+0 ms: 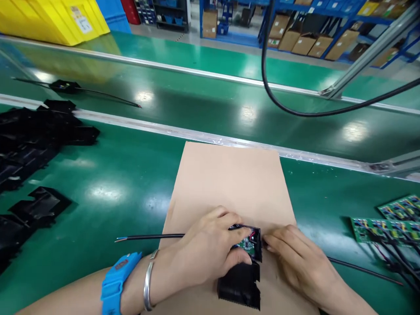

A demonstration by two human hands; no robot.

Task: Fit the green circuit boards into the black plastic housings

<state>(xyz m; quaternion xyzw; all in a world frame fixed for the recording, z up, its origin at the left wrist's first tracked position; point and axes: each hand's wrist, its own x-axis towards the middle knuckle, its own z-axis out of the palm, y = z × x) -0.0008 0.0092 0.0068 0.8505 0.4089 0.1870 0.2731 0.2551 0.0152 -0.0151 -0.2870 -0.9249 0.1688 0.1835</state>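
Observation:
On a cardboard sheet (232,179) lies a black plastic housing (241,286), its flap spread toward me and a green circuit board (248,248) inside. My left hand (210,247) lies over the housing's left part, thumb and fingers closed on its edges and the board. A black cable (151,236) with bare coloured wire ends runs out to the left from under that hand. At the housing's right end, my right hand (295,258) has its fingers pinched together on a black cable (364,270), which trails to the right. The exact pinch point is partly hidden.
Black plastic housings (36,131) are heaped at the left. Several green circuit boards (387,229) with wires lie at the right. Across the metal rail, a housing with cables (65,86) sits on a green belt. A thick black cable (305,114) hangs ahead; a yellow bin (49,22) stands far left.

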